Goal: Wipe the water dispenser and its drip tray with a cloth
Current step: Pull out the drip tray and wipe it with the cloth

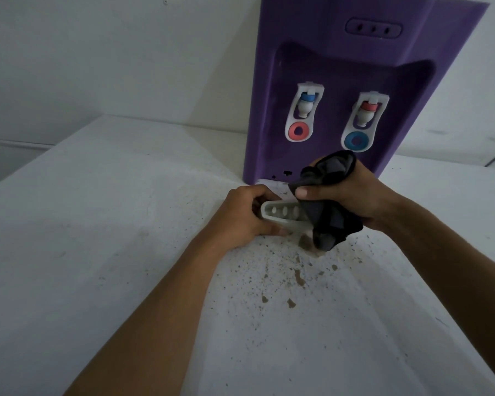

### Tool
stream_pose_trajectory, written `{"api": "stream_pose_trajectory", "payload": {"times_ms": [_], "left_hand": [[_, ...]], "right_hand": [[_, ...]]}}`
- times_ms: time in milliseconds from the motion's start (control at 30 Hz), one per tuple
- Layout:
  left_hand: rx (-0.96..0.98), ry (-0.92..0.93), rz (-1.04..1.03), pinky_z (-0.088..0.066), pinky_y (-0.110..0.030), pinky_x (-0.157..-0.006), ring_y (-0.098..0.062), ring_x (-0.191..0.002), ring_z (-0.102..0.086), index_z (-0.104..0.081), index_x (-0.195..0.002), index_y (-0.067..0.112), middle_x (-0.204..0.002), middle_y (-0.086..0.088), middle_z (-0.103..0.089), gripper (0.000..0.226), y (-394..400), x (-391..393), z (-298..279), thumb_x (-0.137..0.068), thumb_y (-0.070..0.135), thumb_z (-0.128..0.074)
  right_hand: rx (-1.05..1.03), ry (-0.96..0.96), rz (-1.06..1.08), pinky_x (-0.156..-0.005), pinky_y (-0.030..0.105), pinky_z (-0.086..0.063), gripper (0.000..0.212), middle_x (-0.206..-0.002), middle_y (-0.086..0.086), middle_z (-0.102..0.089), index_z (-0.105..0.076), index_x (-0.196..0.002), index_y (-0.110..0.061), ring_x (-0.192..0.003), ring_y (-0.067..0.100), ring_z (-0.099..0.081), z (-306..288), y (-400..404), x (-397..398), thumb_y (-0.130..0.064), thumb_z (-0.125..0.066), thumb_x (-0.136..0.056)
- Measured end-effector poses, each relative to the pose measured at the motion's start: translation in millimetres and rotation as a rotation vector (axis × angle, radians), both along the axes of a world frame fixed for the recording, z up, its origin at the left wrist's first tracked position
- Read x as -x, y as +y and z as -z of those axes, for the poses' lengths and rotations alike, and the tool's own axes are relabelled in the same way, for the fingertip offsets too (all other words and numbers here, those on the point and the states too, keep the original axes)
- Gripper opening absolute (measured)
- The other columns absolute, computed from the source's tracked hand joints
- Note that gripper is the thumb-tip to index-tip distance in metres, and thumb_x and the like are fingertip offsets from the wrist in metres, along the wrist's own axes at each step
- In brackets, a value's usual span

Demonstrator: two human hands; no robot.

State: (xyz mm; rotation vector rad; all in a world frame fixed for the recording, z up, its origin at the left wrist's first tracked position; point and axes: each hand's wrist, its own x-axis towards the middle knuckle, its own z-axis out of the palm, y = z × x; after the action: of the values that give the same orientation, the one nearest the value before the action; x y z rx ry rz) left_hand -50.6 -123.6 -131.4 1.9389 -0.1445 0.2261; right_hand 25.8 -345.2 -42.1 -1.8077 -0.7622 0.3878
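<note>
We see a purple plastic water dispenser [355,67] standing at the far right of a white, speckled tabletop [97,224], backed by a pale wall. Two white taps sit in its recessed front: the left tap [303,110] has a blue collar above a pink ring lever, the right tap [362,121] a red collar above a blue ring lever.

Near the foot of the dispenser, both hands work on a small white plastic drip tray [280,214] with a row of round holes, held clear of its slot and just above the table. Our left hand [246,212] grips the tray's left end, fingers curled round its far edge and thumb along the near edge. Our right hand [346,195] clutches a crumpled dark grey cloth [329,221], fingers closed round it, with the thumb pressing the cloth onto the tray's right end. Part of the cloth sticks up past the knuckles in front of the dispenser's base, and part hangs down towards the table.

Brown drips and fine dark specks [283,281] lie scattered over the tabletop below the tray, on the near side of the hands.
</note>
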Motion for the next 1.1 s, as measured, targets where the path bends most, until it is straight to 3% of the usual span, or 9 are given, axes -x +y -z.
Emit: {"api": "stream_pose_trajectory", "payload": {"times_ms": [100,200,433,600,733,833,933,1033,1100], "left_hand": [[0.003,0.011,-0.007,-0.063,-0.025,-0.08,-0.005,-0.09,-0.076,-0.076,-0.105,0.026,-0.097,0.011,-0.08,0.055,-0.3,-0.7,-0.2,-0.059,0.021,-0.104],[0.014,0.012,-0.008,-0.061,-0.022,-0.077,-0.004,-0.089,-0.076,-0.076,-0.104,0.025,-0.096,0.011,-0.08,0.054,-1.2,-0.6,0.4,-0.059,0.02,-0.104],[-0.027,0.003,-0.011,-0.06,-0.018,-0.076,-0.003,-0.089,-0.075,-0.075,-0.102,0.029,-0.095,0.009,-0.079,0.053,0.0,-1.6,0.0,-0.059,0.017,-0.104],[-0.107,0.036,-0.038,-0.055,-0.012,-0.072,0.003,-0.086,-0.072,-0.072,-0.1,0.029,-0.096,0.012,-0.077,0.051,0.1,-3.4,-1.2,-0.06,0.029,-0.103],[-0.131,0.039,-0.043,-0.053,-0.011,-0.072,0.004,-0.086,-0.071,-0.073,-0.105,0.025,-0.096,0.012,-0.077,0.053,0.5,-3.4,-2.4,-0.061,0.033,-0.102],[-0.136,0.04,-0.047,-0.053,-0.007,-0.074,0.008,-0.089,-0.07,-0.073,-0.11,0.029,-0.097,0.017,-0.077,0.057,0.7,-2.9,-2.9,-0.061,0.035,-0.102],[-0.122,0.055,-0.061,-0.048,-0.001,-0.07,0.016,-0.085,-0.068,-0.069,-0.098,0.04,-0.084,0.03,-0.073,0.053,0.9,-2.7,-2.2,-0.058,0.034,-0.103],[-0.11,0.058,-0.061,-0.046,0.001,-0.069,0.02,-0.083,-0.065,-0.065,-0.092,0.043,-0.085,0.027,-0.07,0.054,0.9,-2.3,-2.5,-0.057,0.031,-0.104],[-0.094,0.064,-0.058,-0.047,0.0,-0.071,0.02,-0.085,-0.065,-0.067,-0.097,0.04,-0.09,0.024,-0.071,0.055,0.8,-2.5,-1.9,-0.057,0.029,-0.104]], "right_hand": [[-0.055,0.065,0.001,-0.08,0.023,-0.059,0.037,-0.107,0.0,-0.078,-0.078,-0.109,-0.021,-0.103,0.015,-0.074,2.6,0.2,2.2,-0.023,-0.09,-0.074],[-0.012,0.049,0.0,-0.075,0.021,-0.059,0.025,-0.097,0.002,-0.078,-0.08,-0.094,-0.022,-0.095,0.016,-0.075,5.5,-0.3,3.1,-0.03,-0.089,-0.072],[0.331,-0.496,0.019,-0.069,0.018,-0.056,0.026,-0.077,-0.013,-0.072,-0.072,-0.084,-0.021,-0.078,0.001,-0.07,-4.7,20.1,-2.9,-0.027,-0.094,-0.072],[0.57,-0.526,-0.109,-0.06,0.008,-0.048,0.022,-0.075,-0.024,-0.069,-0.068,-0.079,-0.029,-0.072,-0.006,-0.066,-6.0,44.4,-2.7,-0.028,-0.088,-0.072],[0.639,-0.606,-0.124,-0.061,0.018,-0.054,0.017,-0.074,-0.011,-0.072,-0.072,-0.087,-0.026,-0.072,-0.002,-0.068,-14.1,53.5,-3.4,-0.022,-0.086,-0.078],[0.68,-0.699,-0.157,-0.057,0.013,-0.047,0.023,-0.073,-0.014,-0.068,-0.066,-0.083,-0.031,-0.065,0.0,-0.067,-20.6,62.1,1.8,-0.02,-0.086,-0.08],[0.696,-0.835,-0.189,-0.057,0.018,-0.045,0.029,-0.069,-0.014,-0.062,-0.06,-0.079,-0.032,-0.063,0.001,-0.061,-19.4,67.2,14.2,-0.014,-0.083,-0.081],[0.688,-0.819,-0.218,-0.058,0.027,-0.053,0.022,-0.067,-0.01,-0.062,-0.064,-0.078,-0.022,-0.062,0.004,-0.061,-19.2,69.1,21.3,-0.009,-0.081,-0.081],[0.713,-0.816,-0.221,-0.056,0.023,-0.048,0.032,-0.067,-0.014,-0.06,-0.058,-0.075,-0.031,-0.062,0.002,-0.059,-19.6,72.2,20.7,-0.007,-0.079,-0.082]]}}
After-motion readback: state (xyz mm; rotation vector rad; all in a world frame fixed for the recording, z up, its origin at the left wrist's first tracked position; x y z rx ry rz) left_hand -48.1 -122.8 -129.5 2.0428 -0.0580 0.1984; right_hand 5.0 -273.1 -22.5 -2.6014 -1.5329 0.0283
